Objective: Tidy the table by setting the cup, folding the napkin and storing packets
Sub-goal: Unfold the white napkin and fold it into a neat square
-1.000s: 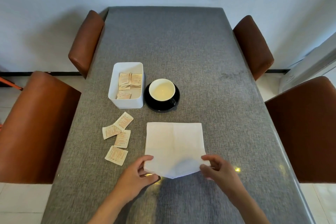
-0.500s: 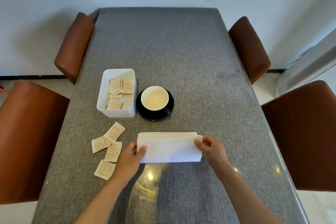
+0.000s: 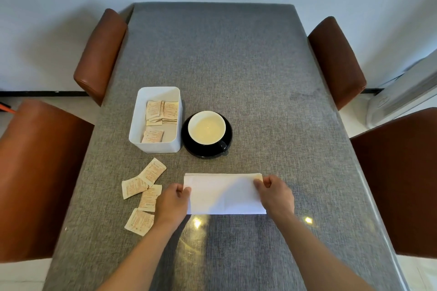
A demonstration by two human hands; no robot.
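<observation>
A white napkin (image 3: 223, 194) lies folded in half as a wide rectangle near the table's front. My left hand (image 3: 172, 204) pinches its left edge and my right hand (image 3: 274, 194) pinches its right edge near the top corner. Behind it a cup (image 3: 206, 128) with a pale inside stands on a black saucer (image 3: 189, 146). Left of the cup is a white box (image 3: 156, 144) with several packets inside. Several loose packets (image 3: 144, 186) lie on the table left of my left hand.
The grey table (image 3: 236, 66) has brown chairs on both sides: two on the left (image 3: 99, 52) and two on the right (image 3: 335, 61). A white appliance (image 3: 402, 92) stands on the floor at the far right.
The napkin was flat and open with its near edge lifted; both hands carried that edge away from me and laid it over, so the napkin is folded in half. The hands now hold its ends.
</observation>
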